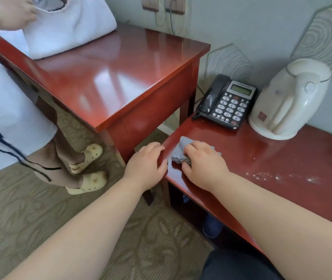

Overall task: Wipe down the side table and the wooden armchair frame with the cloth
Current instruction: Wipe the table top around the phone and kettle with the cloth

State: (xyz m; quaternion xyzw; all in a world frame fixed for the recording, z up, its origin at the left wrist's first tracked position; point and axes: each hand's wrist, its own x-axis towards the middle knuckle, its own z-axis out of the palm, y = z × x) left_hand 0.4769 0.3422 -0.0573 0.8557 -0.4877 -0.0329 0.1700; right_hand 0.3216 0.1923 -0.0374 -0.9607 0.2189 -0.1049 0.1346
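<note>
Our right hand (203, 164) presses flat on the grey cloth (182, 152) at the side table's (282, 168) left corner; our left hand (146, 165) curls over the table's edge, holding nothing. We should sweep rightward across the speckled patch, clear of phone (228, 102) and kettle (288, 100).

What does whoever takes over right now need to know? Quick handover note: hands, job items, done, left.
Right hand: pressing the grey cloth flat on the low side table, near its left end.
Left hand: empty, resting on the table's left edge.
On the table: black phone and white kettle at the back; pale specks on the top to the right of the cloth.
Done: cannot tell how much is wiped.
Left: the speckled stretch, around phone and kettle, then the armchair frame, not in view.
</note>
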